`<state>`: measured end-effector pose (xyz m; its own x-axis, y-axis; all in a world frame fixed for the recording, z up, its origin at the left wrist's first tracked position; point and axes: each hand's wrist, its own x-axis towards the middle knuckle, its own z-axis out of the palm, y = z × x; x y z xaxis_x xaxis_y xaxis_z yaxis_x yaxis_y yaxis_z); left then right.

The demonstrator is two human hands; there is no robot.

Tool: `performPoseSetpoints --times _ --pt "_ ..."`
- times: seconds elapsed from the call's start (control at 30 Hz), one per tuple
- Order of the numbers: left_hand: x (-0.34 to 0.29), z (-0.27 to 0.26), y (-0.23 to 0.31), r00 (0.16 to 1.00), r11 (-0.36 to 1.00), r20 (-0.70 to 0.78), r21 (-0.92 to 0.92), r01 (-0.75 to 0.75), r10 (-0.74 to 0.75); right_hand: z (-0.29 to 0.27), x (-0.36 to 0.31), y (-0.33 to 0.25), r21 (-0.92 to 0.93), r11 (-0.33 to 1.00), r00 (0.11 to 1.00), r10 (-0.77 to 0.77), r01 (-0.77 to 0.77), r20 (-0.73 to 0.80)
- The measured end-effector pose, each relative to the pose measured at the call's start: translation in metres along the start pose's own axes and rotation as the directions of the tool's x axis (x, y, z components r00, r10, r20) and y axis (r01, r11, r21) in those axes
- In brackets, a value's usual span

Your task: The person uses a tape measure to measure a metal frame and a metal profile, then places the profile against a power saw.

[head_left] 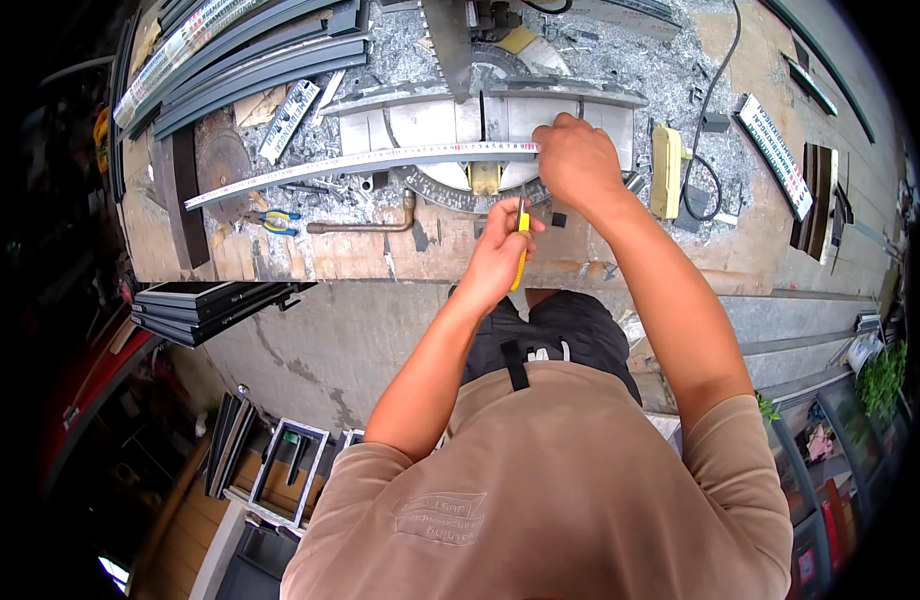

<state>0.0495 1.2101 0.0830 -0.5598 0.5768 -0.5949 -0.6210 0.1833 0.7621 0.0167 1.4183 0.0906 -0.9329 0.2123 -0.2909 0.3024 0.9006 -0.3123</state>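
My left hand (500,250) is closed around a yellow utility knife (523,240), its tip pointing away from me, just in front of the saw's round base. My right hand (580,160) is closed at the right end of a tape measure (380,158), whose white blade stretches left across the bench. Whatever part of the tape lies inside that hand is hidden. Along the blade's near edge runs a thin grey strip (330,171). Both cross the bed of a miter saw (420,122), with the saw blade (448,45) standing at the far side.
Metal shavings cover much of the wooden bench (360,262). Pliers (277,222) and an L-shaped socket wrench (365,228) lie near the front edge. Grey profiles (260,85) are stacked at far left. On the right are a yellow block (666,172) and a black cable (715,80).
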Motion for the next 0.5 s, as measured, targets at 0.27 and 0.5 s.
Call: performPoseSetpoints --times 0.27,0.5 --pt "0.046 0.022 0.025 0.985 0.980 -0.035 -0.113 0.161 -0.166 -0.005 0.002 -0.001 0.003 1.000 1.000 0.007 -0.008 0.015" --pt "0.065 0.020 0.020 0.980 0.968 -0.047 -0.170 0.184 -0.195 -0.006 0.002 0.001 0.026 1.000 1.000 -0.003 0.003 0.023"
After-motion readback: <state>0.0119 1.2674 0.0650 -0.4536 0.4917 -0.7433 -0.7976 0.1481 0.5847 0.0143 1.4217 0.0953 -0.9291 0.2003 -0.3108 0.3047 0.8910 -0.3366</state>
